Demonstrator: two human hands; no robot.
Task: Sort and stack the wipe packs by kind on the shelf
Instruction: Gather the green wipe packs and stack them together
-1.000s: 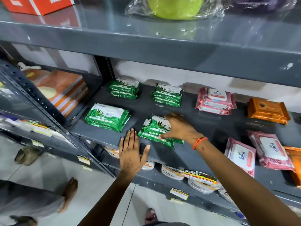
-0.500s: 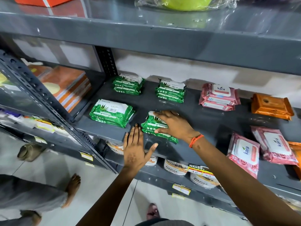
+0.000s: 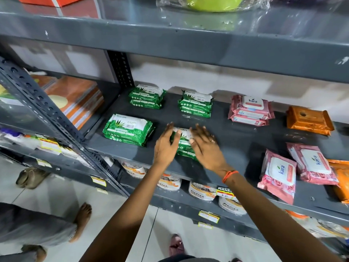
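Observation:
On the grey shelf [image 3: 236,140], a small stack of green wipe packs [image 3: 184,141] lies between my two hands. My left hand [image 3: 165,146] presses its left side and my right hand [image 3: 206,148] rests on its right side, fingers spread. Other green stacks lie at the front left [image 3: 128,129], back left [image 3: 146,96] and back middle [image 3: 195,104]. Pink packs are stacked at the back [image 3: 250,110]; two loose pink packs [image 3: 279,175] [image 3: 312,163] lie at the right. Orange packs sit at the back right [image 3: 308,120] and at the far right edge [image 3: 341,178].
An upper shelf [image 3: 188,42] overhangs closely. A slanted perforated post [image 3: 47,114] runs along the left. Tubs [image 3: 202,190] fill the shelf below. Orange boxes [image 3: 75,97] sit in the left bay. Another person's bare foot [image 3: 81,220] and a sandal [image 3: 30,176] are on the floor.
My left hand rose from the shelf's front edge to the left side of the green stack. My right hand slid from on top of it to its right side.

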